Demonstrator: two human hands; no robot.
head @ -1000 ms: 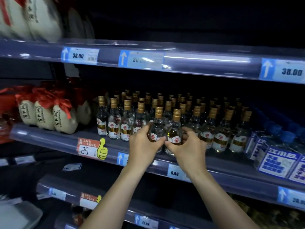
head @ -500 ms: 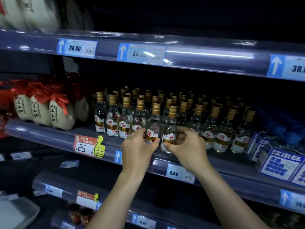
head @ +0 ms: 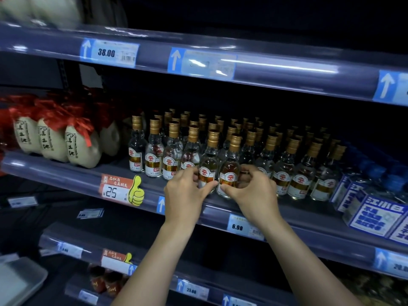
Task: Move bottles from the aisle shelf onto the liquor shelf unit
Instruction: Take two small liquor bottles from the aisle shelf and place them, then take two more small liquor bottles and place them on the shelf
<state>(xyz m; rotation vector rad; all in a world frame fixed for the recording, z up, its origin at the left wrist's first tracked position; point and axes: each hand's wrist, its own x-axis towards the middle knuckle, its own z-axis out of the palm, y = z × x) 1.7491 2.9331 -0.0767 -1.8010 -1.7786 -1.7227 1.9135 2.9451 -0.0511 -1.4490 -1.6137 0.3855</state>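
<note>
Left hand pinched one small clear gold-capped glass bottle in its fingers, right hand pinched its twin, both upright at the front of the crowded grey shelf, seemingly placed, release remaining.

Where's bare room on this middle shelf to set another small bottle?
Bare shelf shows between the cream jars and the leftmost gold-capped bottle, and along the front edge before the bottles near the blue boxes. The middle is packed, with the left hand and right hand on bottles.
</note>
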